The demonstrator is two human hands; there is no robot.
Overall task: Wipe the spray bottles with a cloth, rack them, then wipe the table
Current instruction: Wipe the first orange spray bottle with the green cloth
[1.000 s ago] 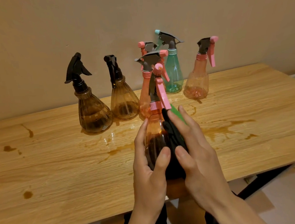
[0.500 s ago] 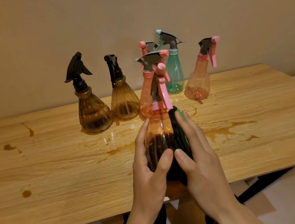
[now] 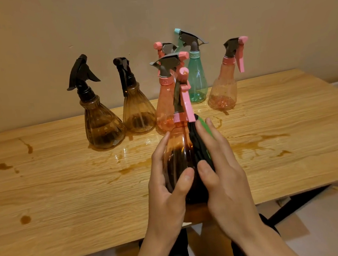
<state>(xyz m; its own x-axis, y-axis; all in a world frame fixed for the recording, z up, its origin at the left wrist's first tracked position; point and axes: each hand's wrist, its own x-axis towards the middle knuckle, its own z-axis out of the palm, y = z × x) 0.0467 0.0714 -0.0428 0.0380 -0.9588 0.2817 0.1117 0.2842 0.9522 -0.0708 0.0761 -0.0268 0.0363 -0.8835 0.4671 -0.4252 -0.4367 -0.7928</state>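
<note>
A person's two hands held a spray bottle above the near edge of a wooden bench (image 3: pixel 67 186), seen from above and behind. The held bottle (image 3: pixel 180 147) was clear orange with dark liquid inside and a pink trigger and collar, upright and tilted slightly. The left hand (image 3: pixel 165 190) gripped its left side, fingers curled round the body and thumb across the front. The right hand (image 3: pixel 226 175) was wrapped over a black and green cloth (image 3: pixel 199 143), thumb and fingers curved round it, pressing it against the bottle's right side up to the collar.

Further back, near a plain beige wall (image 3: pixel 55 35), more spray bottles stood upright on the bench in a loose row. From the left: a dark brown ribbed bottle (image 3: pixel 101 125) with a black trigger head, a lighter brown ribbed bottle (image 3: pixel 137 112) just beside it, a pink bottle (image 3: pixel 165 106) partly hidden behind the held one, a teal bottle (image 3: pixel 196 81), and a pale pink bottle (image 3: pixel 222 89) with red specks in its base. Another pink spray head (image 3: pixel 163 47) showed behind the pink bottle.

Brown spills (image 3: pixel 252 143) and drips marked the bench top on both sides of the hands.
</note>
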